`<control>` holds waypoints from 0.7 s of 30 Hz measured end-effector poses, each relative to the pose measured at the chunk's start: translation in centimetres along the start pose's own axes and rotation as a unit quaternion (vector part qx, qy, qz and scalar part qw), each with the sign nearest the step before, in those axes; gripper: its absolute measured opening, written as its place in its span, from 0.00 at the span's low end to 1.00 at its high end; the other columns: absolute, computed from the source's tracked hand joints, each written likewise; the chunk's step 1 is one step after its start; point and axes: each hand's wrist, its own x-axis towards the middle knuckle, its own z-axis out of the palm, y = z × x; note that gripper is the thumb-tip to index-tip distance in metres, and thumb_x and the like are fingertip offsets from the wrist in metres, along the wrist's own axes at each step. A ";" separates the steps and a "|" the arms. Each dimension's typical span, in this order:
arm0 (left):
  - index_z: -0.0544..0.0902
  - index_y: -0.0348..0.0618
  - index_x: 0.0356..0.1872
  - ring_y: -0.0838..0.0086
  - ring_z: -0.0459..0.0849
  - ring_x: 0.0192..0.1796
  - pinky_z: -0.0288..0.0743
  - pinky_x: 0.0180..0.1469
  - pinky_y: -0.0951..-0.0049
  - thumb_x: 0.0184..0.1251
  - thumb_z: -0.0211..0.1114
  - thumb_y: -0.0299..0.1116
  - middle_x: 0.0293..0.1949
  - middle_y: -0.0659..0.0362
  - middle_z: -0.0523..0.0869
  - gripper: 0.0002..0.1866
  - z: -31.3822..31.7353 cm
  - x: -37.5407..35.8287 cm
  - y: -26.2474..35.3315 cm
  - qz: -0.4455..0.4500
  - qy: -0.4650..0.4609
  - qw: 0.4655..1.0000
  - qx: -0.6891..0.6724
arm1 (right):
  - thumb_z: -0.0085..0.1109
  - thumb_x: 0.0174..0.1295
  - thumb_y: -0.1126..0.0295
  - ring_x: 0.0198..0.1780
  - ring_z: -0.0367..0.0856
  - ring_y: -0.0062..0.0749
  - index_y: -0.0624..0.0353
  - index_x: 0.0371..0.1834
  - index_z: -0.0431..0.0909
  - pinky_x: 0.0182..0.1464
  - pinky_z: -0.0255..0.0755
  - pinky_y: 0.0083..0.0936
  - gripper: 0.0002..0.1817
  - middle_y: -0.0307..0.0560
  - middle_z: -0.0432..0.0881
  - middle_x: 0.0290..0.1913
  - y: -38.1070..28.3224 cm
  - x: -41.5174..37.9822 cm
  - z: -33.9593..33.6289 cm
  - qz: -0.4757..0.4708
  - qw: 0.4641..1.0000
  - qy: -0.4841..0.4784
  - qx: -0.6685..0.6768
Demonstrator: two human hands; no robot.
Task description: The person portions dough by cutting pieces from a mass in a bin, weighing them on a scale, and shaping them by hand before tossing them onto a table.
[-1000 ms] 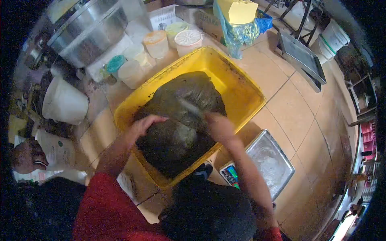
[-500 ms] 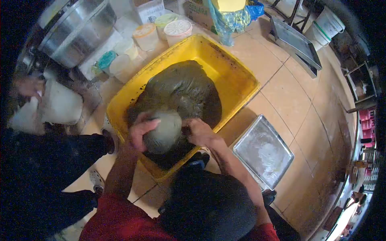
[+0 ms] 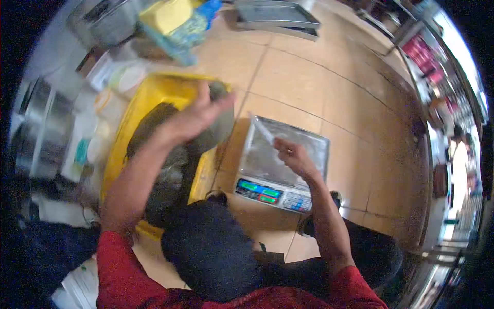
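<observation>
My left hand [image 3: 195, 116] is over the right rim of the yellow tub [image 3: 165, 85], its thumb and fingers around a lump of grey-green dough [image 3: 222, 126], blurred by motion. A larger mass of the same dough [image 3: 149, 129] lies in the tub. Over the metal pan of a digital scale [image 3: 272, 198], my right hand [image 3: 292, 157] is closed on the handle of what looks like a knife [image 3: 263, 130], its pale blade pointing up and left. Green digits glow on the scale's display.
Plastic containers [image 3: 126, 77] stand left of the tub, near a metal pot [image 3: 110, 23]. A yellow block in a plastic bag [image 3: 172, 18] sits beyond it. Metal trays [image 3: 278, 15] lie on the tiled floor at the back. Shelving [image 3: 427, 56] runs along the right.
My left hand has lifted a dough lump from the tub and carried it right. My right hand has left the tub and now holds the knife over the scale. The view has swung right.
</observation>
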 end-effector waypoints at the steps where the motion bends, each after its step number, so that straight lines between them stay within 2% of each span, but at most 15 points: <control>1: 0.39 0.24 0.66 0.60 0.56 0.69 0.50 0.69 0.68 0.54 0.54 0.69 0.65 0.39 0.59 0.60 3.1 3.7 -2.9 0.016 -0.005 0.998 0.056 | 0.54 0.54 0.74 0.39 0.76 0.22 0.62 0.57 0.72 0.39 0.70 0.21 0.23 0.42 0.81 0.44 1.4 -1.7 -2.4 0.026 0.999 0.043 0.011; 2: 0.38 0.23 0.66 0.56 0.54 0.71 0.50 0.70 0.67 0.51 0.53 0.73 0.65 0.35 0.57 0.63 6.4 4.3 -1.1 0.007 -0.073 0.994 0.077 | 0.54 0.54 0.74 0.36 0.74 0.20 0.61 0.58 0.72 0.36 0.69 0.19 0.24 0.41 0.80 0.41 2.6 -3.2 -4.4 0.051 0.995 0.081 0.021; 3: 0.38 0.23 0.66 0.53 0.52 0.71 0.49 0.70 0.65 0.48 0.51 0.76 0.66 0.33 0.55 0.65 9.6 5.3 -0.7 -0.086 -0.116 0.980 0.133 | 0.55 0.54 0.75 0.35 0.75 0.21 0.60 0.58 0.72 0.36 0.69 0.20 0.24 0.41 0.81 0.42 3.2 -4.5 -6.1 0.075 0.991 0.106 0.035; 4: 0.36 0.26 0.67 0.52 0.56 0.70 0.51 0.69 0.63 0.45 0.50 0.78 0.66 0.32 0.55 0.67 12.7 8.0 -3.8 -0.052 -0.107 0.972 0.204 | 0.55 0.54 0.75 0.35 0.76 0.23 0.60 0.58 0.72 0.36 0.70 0.21 0.24 0.41 0.81 0.44 2.9 -5.4 -7.0 0.100 0.986 0.128 0.048; 5: 0.34 0.26 0.67 0.51 0.50 0.71 0.46 0.71 0.58 0.46 0.49 0.78 0.69 0.35 0.48 0.67 15.8 7.7 -3.6 -0.047 -0.153 0.973 0.165 | 0.55 0.54 0.76 0.34 0.77 0.24 0.59 0.58 0.72 0.37 0.71 0.22 0.24 0.41 0.81 0.45 2.7 -6.2 -8.0 0.121 0.980 0.147 0.063; 8: 0.36 0.28 0.68 0.50 0.49 0.72 0.45 0.71 0.62 0.46 0.47 0.79 0.69 0.36 0.47 0.66 20.8 7.8 -2.3 -0.051 -0.342 0.886 0.308 | 0.55 0.54 0.77 0.28 0.69 0.19 0.63 0.60 0.69 0.29 0.66 0.18 0.26 0.38 0.78 0.42 1.3 -7.6 -9.0 0.148 0.955 0.182 0.182; 11: 0.62 0.32 0.64 0.51 0.69 0.63 0.62 0.65 0.62 0.49 0.53 0.74 0.60 0.36 0.68 0.54 20.3 7.6 -1.2 0.081 -0.320 0.874 0.357 | 0.55 0.54 0.76 0.27 0.68 0.17 0.65 0.60 0.68 0.27 0.65 0.17 0.26 0.37 0.78 0.42 1.1 -7.9 -9.0 0.173 0.951 0.194 0.166; 13: 0.81 0.38 0.46 0.55 0.83 0.45 0.75 0.49 0.59 0.53 0.58 0.65 0.41 0.41 0.82 0.36 18.5 9.2 -1.9 0.155 -0.241 0.876 0.387 | 0.55 0.55 0.72 0.23 0.66 0.16 0.59 0.58 0.70 0.20 0.59 0.16 0.24 0.35 0.72 0.30 2.1 -7.7 -8.6 0.148 0.956 0.193 0.167; 14: 0.83 0.38 0.33 0.58 0.85 0.33 0.76 0.36 0.59 0.54 0.63 0.57 0.29 0.46 0.84 0.27 17.0 8.2 -0.7 0.243 -0.037 0.923 0.297 | 0.55 0.55 0.70 0.21 0.66 0.15 0.56 0.57 0.72 0.16 0.55 0.15 0.23 0.35 0.69 0.24 2.5 -7.5 -8.4 0.134 0.958 0.192 0.167; 15: 0.83 0.46 0.35 0.55 0.84 0.34 0.78 0.36 0.66 0.57 0.61 0.44 0.32 0.49 0.84 0.14 15.5 8.1 0.1 0.147 0.057 0.954 0.256 | 0.55 0.55 0.70 0.21 0.65 0.15 0.57 0.55 0.73 0.18 0.57 0.15 0.21 0.33 0.68 0.23 2.7 -7.2 -8.3 0.140 0.963 0.177 0.148; 17: 0.83 0.45 0.38 0.68 0.85 0.31 0.77 0.34 0.72 0.58 0.64 0.42 0.29 0.53 0.85 0.13 11.9 10.7 -2.9 0.202 0.174 0.961 0.066 | 0.55 0.56 0.70 0.22 0.65 0.15 0.56 0.54 0.73 0.20 0.58 0.16 0.20 0.32 0.68 0.23 4.6 -6.2 -7.6 0.109 0.968 0.192 0.122; 19: 0.82 0.44 0.41 0.68 0.85 0.34 0.77 0.36 0.72 0.58 0.64 0.42 0.32 0.53 0.86 0.15 9.0 10.5 -4.3 0.159 0.202 0.960 0.108 | 0.56 0.56 0.70 0.22 0.64 0.16 0.54 0.50 0.74 0.23 0.60 0.16 0.17 0.32 0.69 0.24 4.8 -5.6 -6.9 0.094 0.973 0.178 0.112; 21: 0.81 0.42 0.43 0.66 0.85 0.36 0.77 0.38 0.70 0.58 0.64 0.41 0.35 0.51 0.85 0.16 8.7 9.2 -6.4 0.161 0.176 0.952 0.192 | 0.56 0.56 0.73 0.31 0.70 0.20 0.56 0.50 0.73 0.34 0.65 0.19 0.17 0.39 0.75 0.32 2.9 -5.3 -5.9 0.110 0.974 0.182 0.084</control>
